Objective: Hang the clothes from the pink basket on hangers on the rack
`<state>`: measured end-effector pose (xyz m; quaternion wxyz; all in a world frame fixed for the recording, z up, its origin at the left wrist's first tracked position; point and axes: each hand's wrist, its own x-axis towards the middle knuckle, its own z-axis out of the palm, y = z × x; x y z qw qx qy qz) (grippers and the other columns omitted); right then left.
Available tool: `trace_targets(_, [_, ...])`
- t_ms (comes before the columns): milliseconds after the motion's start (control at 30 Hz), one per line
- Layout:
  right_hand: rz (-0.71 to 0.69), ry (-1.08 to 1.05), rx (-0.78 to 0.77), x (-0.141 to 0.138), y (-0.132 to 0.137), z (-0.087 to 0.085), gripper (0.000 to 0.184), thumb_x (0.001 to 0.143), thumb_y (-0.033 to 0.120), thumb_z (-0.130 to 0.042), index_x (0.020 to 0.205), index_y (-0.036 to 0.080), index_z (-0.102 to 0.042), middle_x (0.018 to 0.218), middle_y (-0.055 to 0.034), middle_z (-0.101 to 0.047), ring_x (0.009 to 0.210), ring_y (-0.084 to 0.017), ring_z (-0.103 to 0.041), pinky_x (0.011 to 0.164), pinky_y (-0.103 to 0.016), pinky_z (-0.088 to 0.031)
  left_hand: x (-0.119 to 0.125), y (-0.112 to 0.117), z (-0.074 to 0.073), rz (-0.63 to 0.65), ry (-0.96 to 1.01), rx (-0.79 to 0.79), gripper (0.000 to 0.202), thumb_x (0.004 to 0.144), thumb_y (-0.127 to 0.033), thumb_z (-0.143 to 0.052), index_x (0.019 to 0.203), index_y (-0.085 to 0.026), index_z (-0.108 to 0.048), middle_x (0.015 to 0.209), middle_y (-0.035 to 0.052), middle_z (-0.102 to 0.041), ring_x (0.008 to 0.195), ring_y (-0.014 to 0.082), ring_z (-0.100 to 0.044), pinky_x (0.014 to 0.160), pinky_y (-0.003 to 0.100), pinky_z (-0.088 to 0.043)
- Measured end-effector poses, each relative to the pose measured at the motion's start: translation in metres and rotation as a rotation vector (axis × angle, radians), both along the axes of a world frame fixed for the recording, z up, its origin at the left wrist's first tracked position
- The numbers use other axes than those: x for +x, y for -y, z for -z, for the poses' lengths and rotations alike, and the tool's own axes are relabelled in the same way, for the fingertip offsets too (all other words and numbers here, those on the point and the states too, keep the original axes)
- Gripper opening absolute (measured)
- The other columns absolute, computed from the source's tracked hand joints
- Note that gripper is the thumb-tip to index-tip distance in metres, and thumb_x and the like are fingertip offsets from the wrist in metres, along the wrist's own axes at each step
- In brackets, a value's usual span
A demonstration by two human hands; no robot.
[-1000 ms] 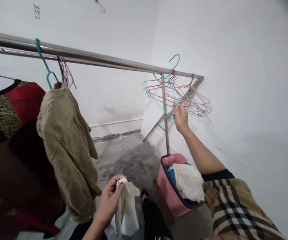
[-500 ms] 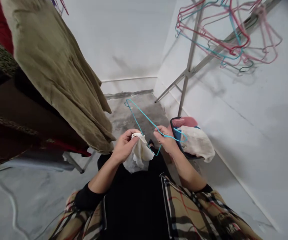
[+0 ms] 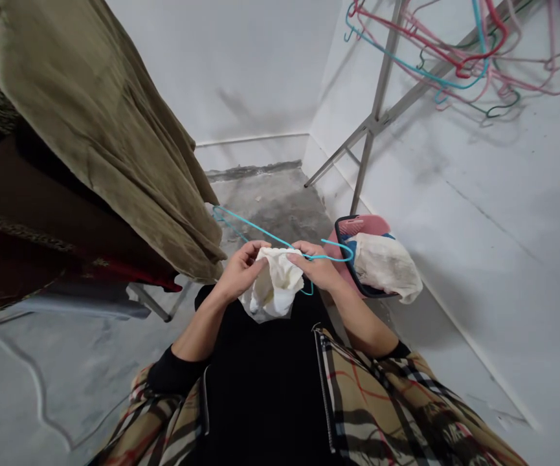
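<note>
A white cloth garment [image 3: 280, 285] hangs in front of my lap, its upper edge stretched between my hands; its kind I cannot make out. My left hand [image 3: 241, 272] pinches the left end of that edge between thumb and fingers. On the other end, my right hand [image 3: 316, 265] is closed, thumb on the fabric. The same hand also keeps hold of a light-blue clothes hanger [image 3: 253, 224]. The hanger's hook points right, over the basket, and its far end reaches left toward the hanging clothes. Part of the hanger is hidden behind the hands and cloth.
At the right, a pink basket [image 3: 369, 223] with a dark rim holds a whitish cloth [image 3: 386, 262]. Several coloured hangers [image 3: 459, 65] hang from a metal rack [image 3: 371, 123] by the wall. Olive trousers [image 3: 114, 129] and dark clothes hang at the left. A pale hose [image 3: 32, 369] lies on the floor.
My right hand has moved left to the cloth and now grips its upper edge too. The hanger has swung lower and left. The cloth's edge is now spread between both hands.
</note>
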<state>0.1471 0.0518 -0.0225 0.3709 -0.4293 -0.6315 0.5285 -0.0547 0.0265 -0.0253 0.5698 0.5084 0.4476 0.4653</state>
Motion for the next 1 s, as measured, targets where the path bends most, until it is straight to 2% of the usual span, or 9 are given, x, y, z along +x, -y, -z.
trace_targets(100, [0.019,0.037,0.018,-0.003,0.005,-0.005,0.026,0.082,0.044,-0.063,0.084,0.018,-0.063,0.074,0.001,-0.058,0.068,-0.012,-0.051,0.062,-0.022,-0.04,-0.001,0.0,0.005,0.039,-0.088,0.062,0.051,0.067,-0.019,-0.069,0.117,-0.02,-0.056,0.105,0.0038,-0.061,0.089,0.0158,-0.054,0.077,0.026,-0.04])
trace_targets(167, [0.017,0.053,0.035,-0.006,0.007,-0.007,0.023,0.082,0.042,-0.061,0.084,0.019,-0.062,0.074,0.0009,-0.058,0.068,-0.012,-0.051,0.062,-0.022,-0.04,0.002,0.003,0.007,0.033,-0.147,0.118,0.051,0.067,-0.019,-0.068,0.116,-0.021,-0.055,0.111,0.0046,-0.06,0.094,0.0172,-0.053,0.08,0.028,-0.039])
trace_targets(300, [0.035,0.057,0.076,-0.01,0.011,-0.009,0.021,0.084,0.04,-0.06,0.084,0.02,-0.062,0.078,0.0002,-0.061,0.072,-0.013,-0.054,0.066,-0.024,-0.042,0.017,0.008,0.011,-0.184,-0.388,0.292,0.036,0.073,-0.031,-0.07,0.104,-0.019,-0.057,0.103,0.0055,-0.059,0.087,0.0173,-0.051,0.08,0.03,-0.04])
trace_targets(400, [0.047,0.046,0.103,-0.011,0.012,-0.009,0.02,0.083,0.04,-0.06,0.084,0.019,-0.063,0.077,0.0007,-0.061,0.07,-0.013,-0.053,0.065,-0.024,-0.041,0.025,0.006,0.018,-0.279,-0.503,0.326,0.023,0.074,-0.027,-0.068,0.094,-0.018,-0.06,0.093,0.0045,-0.059,0.08,0.0167,-0.05,0.077,0.029,-0.04])
trace_targets(533, [0.066,0.066,0.102,-0.009,0.012,-0.007,0.021,0.084,0.04,-0.06,0.085,0.019,-0.063,0.076,0.001,-0.06,0.07,-0.012,-0.053,0.064,-0.023,-0.041,0.028,0.001,0.027,-0.235,-0.255,0.082,0.017,0.075,-0.03,-0.068,0.088,-0.019,-0.064,0.088,0.003,-0.06,0.076,0.0153,-0.05,0.072,0.026,-0.041])
trace_targets(667, [0.113,0.1,0.105,-0.003,0.008,0.003,0.021,0.084,0.04,-0.059,0.088,0.02,-0.063,0.078,0.0006,-0.06,0.072,-0.013,-0.053,0.065,-0.024,-0.042,0.027,-0.001,0.028,-0.134,-0.081,-0.097,0.031,0.08,-0.047,-0.063,0.088,-0.017,-0.063,0.071,-0.0004,-0.059,0.062,0.012,-0.05,0.058,0.023,-0.04])
trace_targets(867, [0.167,0.089,0.053,0.012,0.005,0.013,0.022,0.08,0.041,-0.065,0.088,0.02,-0.062,0.076,0.0017,-0.058,0.068,-0.012,-0.051,0.063,-0.023,-0.041,0.016,0.001,0.014,0.166,0.062,-0.387,0.043,0.069,-0.054,-0.076,0.074,-0.012,-0.067,0.061,0.0032,-0.063,0.05,0.0117,-0.054,0.05,0.023,-0.04])
trace_targets(933, [0.212,0.074,0.06,0.025,0.008,0.013,0.024,0.081,0.043,-0.065,0.085,0.02,-0.063,0.075,0.0013,-0.057,0.067,-0.011,-0.051,0.062,-0.023,-0.041,0.012,-0.001,0.009,0.137,0.183,-0.462,0.041,0.067,-0.05,-0.079,0.074,-0.011,-0.067,0.063,0.0045,-0.065,0.053,0.0128,-0.058,0.053,0.024,-0.044])
trace_targets(1000, [0.235,0.037,0.044,0.044,0.012,0.014,0.028,0.084,0.048,-0.061,0.083,0.02,-0.065,0.069,0.0013,-0.054,0.06,-0.01,-0.047,0.056,-0.023,-0.038,0.009,-0.004,0.007,0.032,0.319,-0.503,0.038,0.066,-0.045,-0.082,0.073,-0.011,-0.067,0.065,0.004,-0.066,0.056,0.0127,-0.06,0.056,0.024,-0.047])
